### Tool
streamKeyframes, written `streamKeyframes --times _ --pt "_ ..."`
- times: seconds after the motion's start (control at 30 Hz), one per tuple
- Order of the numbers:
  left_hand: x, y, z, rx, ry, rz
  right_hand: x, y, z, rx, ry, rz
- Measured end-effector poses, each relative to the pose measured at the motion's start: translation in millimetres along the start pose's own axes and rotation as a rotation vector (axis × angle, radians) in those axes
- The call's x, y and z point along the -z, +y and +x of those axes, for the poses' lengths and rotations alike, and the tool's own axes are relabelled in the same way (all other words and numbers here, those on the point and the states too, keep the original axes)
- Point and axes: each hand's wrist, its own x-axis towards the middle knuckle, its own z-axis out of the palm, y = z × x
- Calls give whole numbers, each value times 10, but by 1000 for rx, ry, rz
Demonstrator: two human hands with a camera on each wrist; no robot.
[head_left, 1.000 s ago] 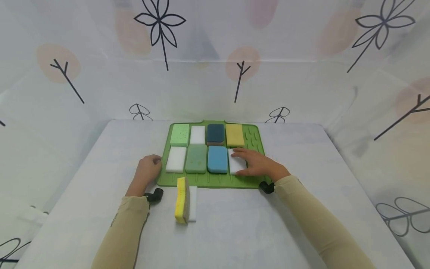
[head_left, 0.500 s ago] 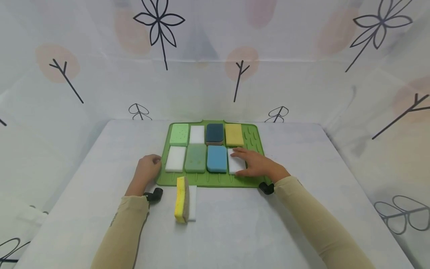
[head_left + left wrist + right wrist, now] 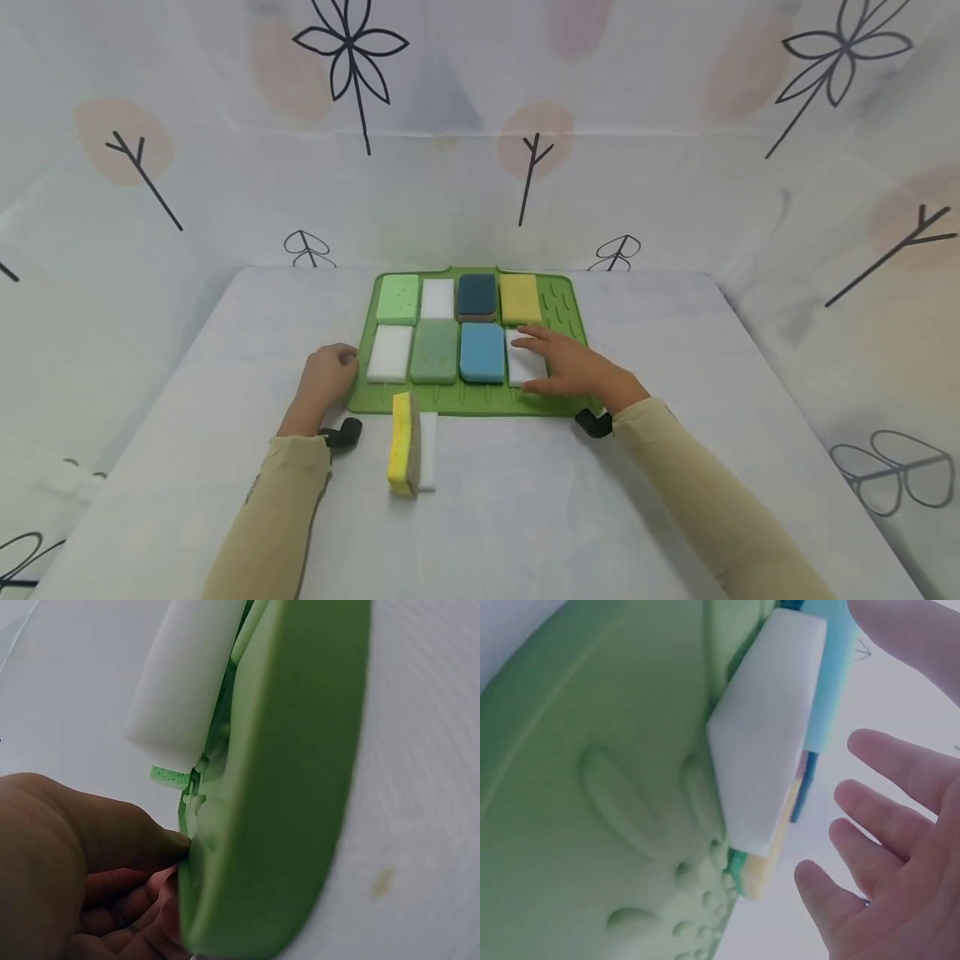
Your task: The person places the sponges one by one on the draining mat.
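Observation:
My left hand point(image 3: 326, 377) is at the left edge of a ridged green mat point(image 3: 480, 404). In the left wrist view, the thumb point(image 3: 154, 841) presses on the mat's rim with curled fingers beneath, pinching it. Over the front row's right end hovers my right hand point(image 3: 573, 367), fingers spread around a white sponge point(image 3: 525, 364). The right wrist view shows a gap between those fingers point(image 3: 881, 765) and the white sponge point(image 3: 769, 735). Left of it on the mat lie a blue sponge point(image 3: 482, 352), a green sponge point(image 3: 434, 352) and another white sponge point(image 3: 389, 354).
Along the mat's back row sit a speckled light-green sponge point(image 3: 398, 298), a white sponge point(image 3: 437, 298), a dark blue sponge point(image 3: 477, 296) and a yellow sponge point(image 3: 520, 298). In front of the mat, a bright yellow sponge point(image 3: 403, 446) stands on edge beside a white one point(image 3: 428, 450).
The head view shifts very slightly. Both hands and the sponges stay almost where they were; the right hand's fingers remain spread.

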Motion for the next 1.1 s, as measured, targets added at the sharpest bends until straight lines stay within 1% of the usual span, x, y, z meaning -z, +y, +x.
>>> streamKeyframes --times 0.17,0.3,0.57,0.67,0.8,1.1 --pt "14 14 0 4 -2 -2 30 -85 -23 11 23 -4" --pt "15 27 -9 11 0 -9 10 -144 -30 28 47 -6" --pt "17 14 -2 20 -11 -6 -51 -312 -68 102 78 -32" --pt "16 8 1 16 -13 -9 -55 -403 -85 137 80 -31" --pt "9 -2 4 11 -12 -10 -57 -534 -103 165 76 -21" --pt "5 -14 -6 -13 -5 -4 -68 -790 -133 183 69 3"
